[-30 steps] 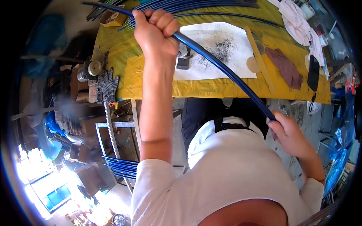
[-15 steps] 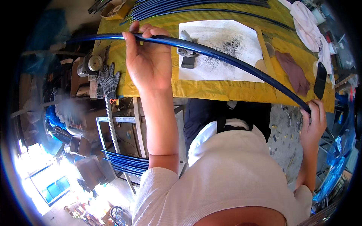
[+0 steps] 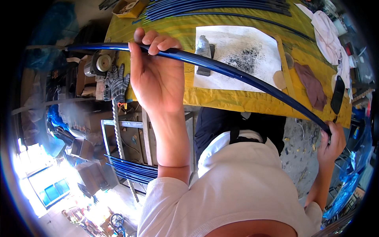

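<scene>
A long, glossy dark-blue strip (image 3: 258,83) is held up across my front, looking bowed in this view. Near its left part, my left hand (image 3: 160,71) is closed around it, thumb on the near side and fingers curled over the top. My right hand (image 3: 333,143) grips its right end, low beside the table's edge. Beneath the strip, a white paper sheet (image 3: 237,37) lies on the table, strewn with black specks. On the sheet rest a grey cloth-like bundle (image 3: 203,47) and a dark block (image 3: 203,71), partly covered.
A yellow-covered table (image 3: 177,96) stands before me. Several similar blue strips (image 3: 221,8) lie at its far side; more strips (image 3: 132,170) rest on a metal frame at lower left. A brown glove-like cloth (image 3: 311,87), a black flat object (image 3: 337,94) and a striped glove (image 3: 117,83) lie around.
The view has shifted slightly, so the table and its things sit lower and further right. Both hands keep hold of the strip; the right hand's fingers now wrap further round its end.
</scene>
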Action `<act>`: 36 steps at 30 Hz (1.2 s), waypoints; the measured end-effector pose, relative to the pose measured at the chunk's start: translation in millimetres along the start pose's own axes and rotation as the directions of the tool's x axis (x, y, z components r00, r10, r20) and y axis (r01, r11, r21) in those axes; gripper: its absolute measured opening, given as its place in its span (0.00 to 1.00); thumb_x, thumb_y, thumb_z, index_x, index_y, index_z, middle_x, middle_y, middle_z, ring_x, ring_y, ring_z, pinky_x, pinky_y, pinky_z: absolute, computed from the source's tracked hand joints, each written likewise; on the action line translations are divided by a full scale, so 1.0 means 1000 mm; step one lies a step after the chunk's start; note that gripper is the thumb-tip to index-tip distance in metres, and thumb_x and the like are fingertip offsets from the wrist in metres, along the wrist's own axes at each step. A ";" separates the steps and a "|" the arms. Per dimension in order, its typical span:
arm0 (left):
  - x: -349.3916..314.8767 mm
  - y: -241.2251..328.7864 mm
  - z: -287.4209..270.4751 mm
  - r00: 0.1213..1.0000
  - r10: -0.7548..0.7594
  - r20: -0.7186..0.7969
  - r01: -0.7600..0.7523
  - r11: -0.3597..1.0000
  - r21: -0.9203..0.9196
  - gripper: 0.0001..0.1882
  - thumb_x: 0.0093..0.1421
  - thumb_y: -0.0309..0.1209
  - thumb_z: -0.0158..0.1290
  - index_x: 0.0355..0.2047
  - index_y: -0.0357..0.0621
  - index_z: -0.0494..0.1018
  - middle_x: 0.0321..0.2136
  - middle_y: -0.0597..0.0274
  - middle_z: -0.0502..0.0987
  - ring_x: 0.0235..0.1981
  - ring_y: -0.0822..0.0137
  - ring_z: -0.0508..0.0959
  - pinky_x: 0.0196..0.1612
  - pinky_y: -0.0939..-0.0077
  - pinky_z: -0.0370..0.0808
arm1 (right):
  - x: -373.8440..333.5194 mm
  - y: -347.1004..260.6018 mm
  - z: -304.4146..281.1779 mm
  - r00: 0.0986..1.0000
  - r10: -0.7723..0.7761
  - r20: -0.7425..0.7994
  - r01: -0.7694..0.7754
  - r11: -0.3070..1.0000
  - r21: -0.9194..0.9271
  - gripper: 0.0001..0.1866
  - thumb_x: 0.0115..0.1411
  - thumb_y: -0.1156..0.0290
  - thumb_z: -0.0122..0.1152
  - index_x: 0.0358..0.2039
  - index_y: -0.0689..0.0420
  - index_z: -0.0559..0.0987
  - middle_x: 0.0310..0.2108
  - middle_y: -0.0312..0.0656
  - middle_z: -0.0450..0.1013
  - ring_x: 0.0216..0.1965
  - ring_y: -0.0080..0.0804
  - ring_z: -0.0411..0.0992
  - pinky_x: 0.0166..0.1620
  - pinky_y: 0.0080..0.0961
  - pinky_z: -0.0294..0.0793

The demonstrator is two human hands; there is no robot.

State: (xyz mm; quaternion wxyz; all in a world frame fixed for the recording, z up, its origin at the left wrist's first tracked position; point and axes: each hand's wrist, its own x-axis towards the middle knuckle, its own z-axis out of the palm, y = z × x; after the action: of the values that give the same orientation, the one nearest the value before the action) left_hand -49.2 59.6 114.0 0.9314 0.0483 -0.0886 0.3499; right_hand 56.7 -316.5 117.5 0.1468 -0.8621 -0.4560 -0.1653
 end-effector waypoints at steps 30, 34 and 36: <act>-0.041 -0.165 0.010 0.891 -0.371 0.261 0.196 0.834 0.516 0.29 0.63 0.57 0.30 0.42 0.43 0.61 0.32 0.57 0.69 0.38 0.61 0.70 0.43 0.69 0.66 | 0.073 -0.003 -0.002 0.978 0.116 0.174 -0.180 0.892 0.416 0.15 0.50 0.68 0.64 0.35 0.61 0.71 0.23 0.41 0.63 0.21 0.31 0.61 0.26 0.24 0.61; -0.014 -0.122 0.004 0.990 -0.065 0.128 0.000 0.890 0.456 0.20 0.65 0.46 0.39 0.43 0.41 0.63 0.39 0.48 0.71 0.44 0.59 0.69 0.54 0.64 0.60 | 0.065 0.050 -0.002 0.978 0.205 -0.042 -0.207 0.978 -0.039 0.12 0.45 0.75 0.64 0.30 0.62 0.73 0.26 0.45 0.67 0.30 0.39 0.70 0.34 0.26 0.68; 0.007 -0.065 -0.005 0.990 0.133 0.043 -0.139 0.921 0.364 0.16 0.65 0.40 0.39 0.37 0.38 0.63 0.42 0.47 0.67 0.46 0.56 0.68 0.56 0.59 0.62 | 0.050 0.098 -0.013 0.968 0.185 -0.172 -0.219 0.953 -0.209 0.11 0.46 0.74 0.63 0.31 0.60 0.73 0.28 0.44 0.68 0.31 0.40 0.70 0.36 0.29 0.68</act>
State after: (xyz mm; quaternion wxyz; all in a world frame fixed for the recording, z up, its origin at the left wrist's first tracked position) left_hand -0.8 16.2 108.2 0.8786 0.2179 -0.0331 0.4236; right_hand 163.2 -338.1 140.5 0.0979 -0.9004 -0.3309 -0.2650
